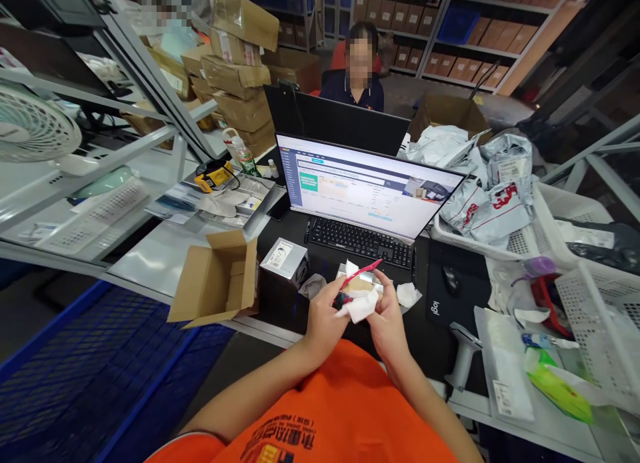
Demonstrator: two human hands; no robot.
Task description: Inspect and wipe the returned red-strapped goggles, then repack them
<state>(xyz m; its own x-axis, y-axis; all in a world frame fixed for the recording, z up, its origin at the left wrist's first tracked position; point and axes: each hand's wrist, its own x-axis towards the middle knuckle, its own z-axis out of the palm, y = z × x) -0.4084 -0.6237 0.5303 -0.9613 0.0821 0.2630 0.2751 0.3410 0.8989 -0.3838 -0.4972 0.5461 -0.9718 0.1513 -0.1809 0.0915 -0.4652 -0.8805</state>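
Note:
Just in front of the keyboard, my left hand [326,311] and my right hand [387,311] come together around a crumpled piece of white paper [361,308]. Both hands are closed on it from either side. A small tan and silvery item shows within the paper, too covered to name. Across the top lies a thin pinkish-red strip-like object [363,271], slanting up toward my right fingers; which hand grips it I cannot tell. Something dark sits by my left fingertips. Beside my left hand is a crumpled grey wrapper [313,286], and white paper scrap [409,295] lies right of my right hand.
An open cardboard box [213,283] and a silver-grey product box [284,260] stand left. Ahead are a monitor [365,190] and keyboard [360,242]. A mouse [451,281], barcode scanner [464,358] and basket of mailing bags [520,240] occupy the right. A person sits opposite.

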